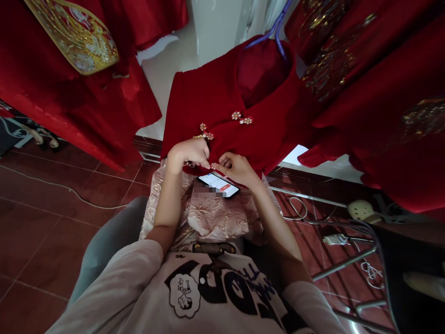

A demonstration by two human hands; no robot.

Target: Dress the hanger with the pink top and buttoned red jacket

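Note:
A red garment (215, 104) with flower-shaped beaded fastenings (241, 118) hangs in front of me on a purple hanger (274, 28), its lower part near my lap. My left hand (194, 152) is closed against its lower front, fingertips pinched; whatever is between them is too small to make out. From the other side, my right hand (238, 169) has its fingers curled on the red cloth, the thumb reaching toward the left fingertips. A tiny bead-like spot shows where the two hands meet. Just below them, a lit phone (219, 185) lies on pink shiny fabric (217, 215) over my lap.
Other red garments hang at the left (104, 102) and right (375, 120), one with a gold embroidered panel (83, 41). A metal-framed chair (392, 260) stands at the right, near a white power adapter (335, 239). A cable (69, 188) crosses the tiled floor (38, 241).

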